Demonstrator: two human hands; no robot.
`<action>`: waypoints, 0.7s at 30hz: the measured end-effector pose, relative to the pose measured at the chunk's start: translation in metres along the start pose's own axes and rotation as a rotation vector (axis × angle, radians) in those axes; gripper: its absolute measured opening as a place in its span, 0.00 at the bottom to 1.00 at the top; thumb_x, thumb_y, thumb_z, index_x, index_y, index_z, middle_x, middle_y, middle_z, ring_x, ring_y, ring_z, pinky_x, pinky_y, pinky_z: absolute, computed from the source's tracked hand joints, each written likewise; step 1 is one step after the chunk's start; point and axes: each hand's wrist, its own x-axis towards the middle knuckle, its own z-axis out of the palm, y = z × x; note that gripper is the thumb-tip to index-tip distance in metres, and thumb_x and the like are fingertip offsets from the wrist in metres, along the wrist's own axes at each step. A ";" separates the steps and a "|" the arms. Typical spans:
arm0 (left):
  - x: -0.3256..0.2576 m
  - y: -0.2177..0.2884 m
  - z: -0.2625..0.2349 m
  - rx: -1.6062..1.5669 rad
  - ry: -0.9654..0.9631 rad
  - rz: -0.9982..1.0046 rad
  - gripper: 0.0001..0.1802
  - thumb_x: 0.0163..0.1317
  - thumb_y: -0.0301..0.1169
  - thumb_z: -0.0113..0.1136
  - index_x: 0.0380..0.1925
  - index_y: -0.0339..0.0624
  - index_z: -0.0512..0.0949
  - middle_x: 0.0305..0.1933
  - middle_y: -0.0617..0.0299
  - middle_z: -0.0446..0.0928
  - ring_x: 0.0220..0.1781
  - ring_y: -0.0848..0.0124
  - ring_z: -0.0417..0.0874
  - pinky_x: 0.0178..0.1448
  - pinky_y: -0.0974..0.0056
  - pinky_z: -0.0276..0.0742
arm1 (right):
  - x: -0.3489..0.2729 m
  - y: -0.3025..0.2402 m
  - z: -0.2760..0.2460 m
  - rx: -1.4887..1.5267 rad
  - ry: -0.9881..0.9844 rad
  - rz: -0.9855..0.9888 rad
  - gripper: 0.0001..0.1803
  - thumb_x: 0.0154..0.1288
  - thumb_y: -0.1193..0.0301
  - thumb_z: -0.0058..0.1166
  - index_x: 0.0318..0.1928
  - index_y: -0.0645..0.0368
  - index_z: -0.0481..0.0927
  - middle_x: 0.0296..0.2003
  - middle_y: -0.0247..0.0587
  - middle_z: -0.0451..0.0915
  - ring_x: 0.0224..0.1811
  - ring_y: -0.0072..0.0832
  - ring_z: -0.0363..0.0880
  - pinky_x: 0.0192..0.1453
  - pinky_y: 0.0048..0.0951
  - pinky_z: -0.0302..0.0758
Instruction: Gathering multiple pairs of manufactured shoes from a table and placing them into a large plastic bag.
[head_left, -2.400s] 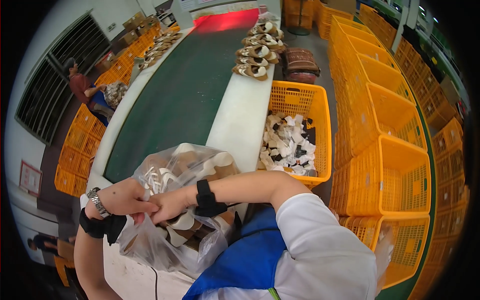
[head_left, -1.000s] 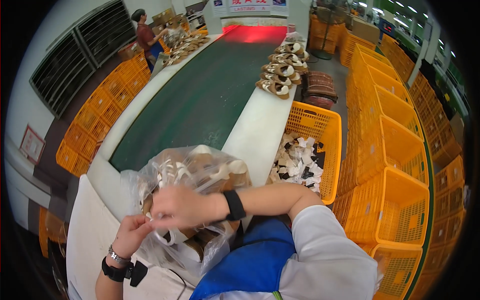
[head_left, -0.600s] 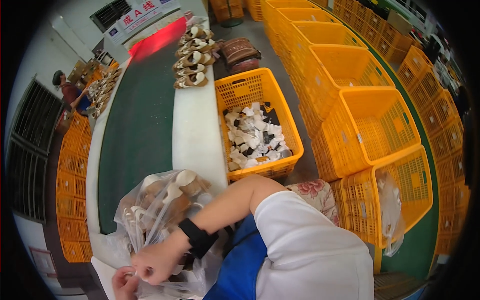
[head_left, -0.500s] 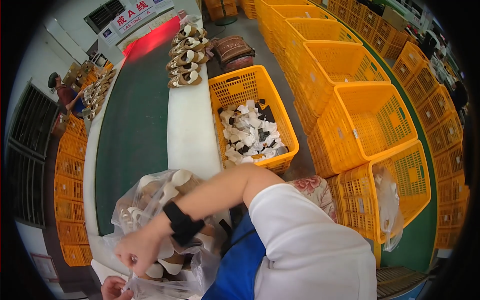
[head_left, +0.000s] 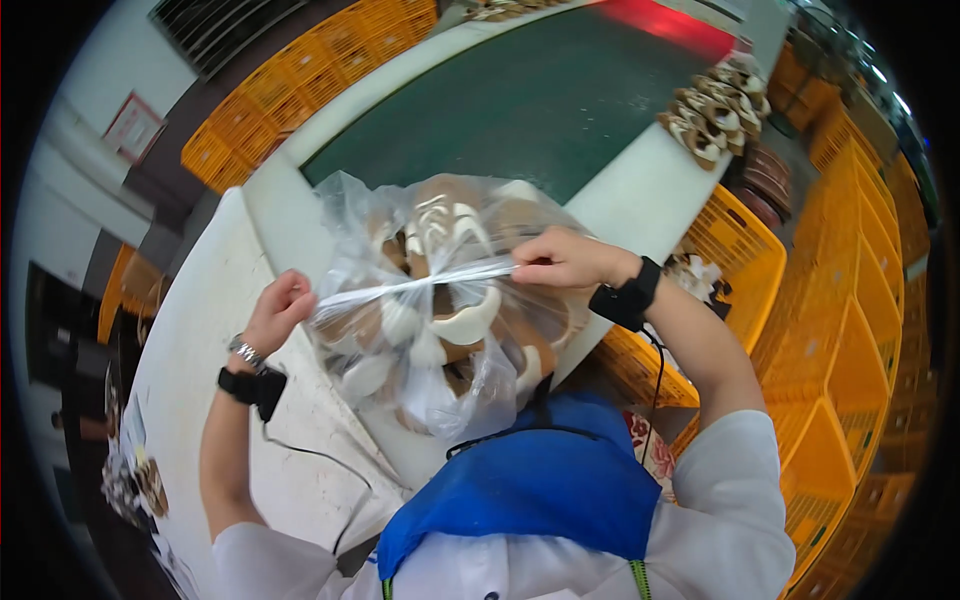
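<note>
A clear plastic bag (head_left: 482,392) full of tan and white shoes (head_left: 433,222) rests in front of me at the near end of the conveyor line. My left hand (head_left: 275,315), closed, pinches one gathered end of the plastic. The opposite end is gripped in the closed fingers of my right hand (head_left: 570,258). Between them the plastic is drawn into a taut, twisted strip (head_left: 410,286) across the top of the bag, with the two ends meeting near its middle. The shoes show through the film in a jumbled heap.
A white-topped table (head_left: 230,300) adjoins on the left. Beyond the bag runs a green conveyor belt (head_left: 470,120) with a white ledge (head_left: 640,195). Rows of shoes (head_left: 715,112) stand on that ledge. Yellow crates (head_left: 790,450) are stacked at right; another crate (head_left: 755,250) holds scraps.
My view has turned left toward the bag. My hands, close together at the bag's edge before, are now spread apart, stretching the plastic between them over the shoes.
</note>
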 end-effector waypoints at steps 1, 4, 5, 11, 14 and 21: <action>-0.004 0.000 0.004 -0.010 0.016 -0.001 0.06 0.60 0.27 0.52 0.30 0.42 0.66 0.20 0.75 0.63 0.23 0.86 0.61 0.26 0.77 0.57 | 0.002 -0.003 0.002 0.042 -0.001 -0.011 0.16 0.63 0.62 0.48 0.23 0.60 0.70 0.15 0.36 0.64 0.20 0.23 0.60 0.27 0.28 0.62; -0.007 0.018 0.012 0.070 0.035 0.058 0.05 0.60 0.26 0.52 0.33 0.42 0.66 0.18 0.76 0.61 0.21 0.86 0.60 0.25 0.77 0.56 | -0.001 -0.011 -0.005 0.064 0.023 -0.021 0.16 0.61 0.63 0.50 0.23 0.61 0.70 0.14 0.36 0.63 0.19 0.22 0.59 0.26 0.26 0.61; -0.009 0.035 0.012 0.169 0.021 0.108 0.06 0.60 0.26 0.52 0.35 0.41 0.67 0.17 0.77 0.60 0.20 0.86 0.59 0.25 0.77 0.56 | 0.001 -0.018 -0.011 0.060 0.061 -0.014 0.15 0.61 0.64 0.51 0.22 0.62 0.69 0.14 0.37 0.63 0.18 0.22 0.58 0.25 0.26 0.61; -0.006 0.131 0.101 -0.217 -0.028 0.145 0.17 0.60 0.29 0.54 0.49 0.41 0.68 0.15 0.75 0.62 0.19 0.86 0.62 0.24 0.77 0.60 | 0.056 -0.129 -0.023 -0.017 0.080 -0.180 0.12 0.60 0.70 0.52 0.23 0.64 0.73 0.15 0.30 0.68 0.17 0.14 0.60 0.21 0.20 0.60; 0.003 0.114 0.122 -0.233 -0.039 0.097 0.13 0.63 0.34 0.50 0.46 0.42 0.70 0.15 0.76 0.60 0.17 0.86 0.58 0.21 0.77 0.54 | 0.074 -0.136 -0.010 -0.087 -0.027 -0.124 0.08 0.59 0.71 0.52 0.27 0.63 0.76 0.17 0.30 0.73 0.18 0.12 0.64 0.22 0.17 0.61; 0.019 0.121 0.102 -0.964 -0.085 -0.174 0.13 0.68 0.38 0.40 0.34 0.42 0.70 0.14 0.77 0.52 0.13 0.84 0.49 0.17 0.76 0.47 | 0.060 -0.090 0.003 0.177 0.039 -0.025 0.12 0.57 0.71 0.54 0.41 0.62 0.78 0.28 0.33 0.76 0.30 0.14 0.71 0.35 0.18 0.69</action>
